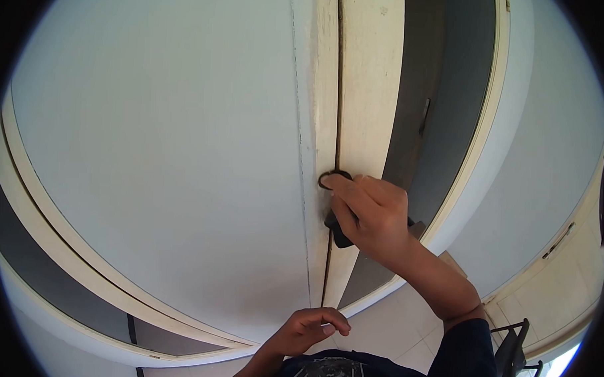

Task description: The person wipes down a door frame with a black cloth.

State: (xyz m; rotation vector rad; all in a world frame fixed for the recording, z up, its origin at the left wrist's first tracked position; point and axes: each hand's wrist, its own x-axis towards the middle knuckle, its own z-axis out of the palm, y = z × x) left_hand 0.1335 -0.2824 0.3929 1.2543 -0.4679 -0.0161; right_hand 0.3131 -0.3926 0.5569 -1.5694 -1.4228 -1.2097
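My right hand [375, 214] is raised against a cream wooden door edge [365, 91], its fingers closed round a black round piece [326, 180] beside the narrow gap in the wood. Below these fingers, a larger black part [340, 236] shows, partly hidden by the hand; I cannot make out exactly what it is. Low in the view, my left hand [308, 329] hangs in front of the dark shirt, fingers loosely curled and apart, holding nothing and touching nothing.
A large pale grey panel [163, 150] fills the left. Dark glass [444, 107] with a reflected handle lies right of the door edge. At the lower right are a black chair [511, 355] and a cream door [565, 271] with a metal handle. Tiled floor [390, 331] shows below.
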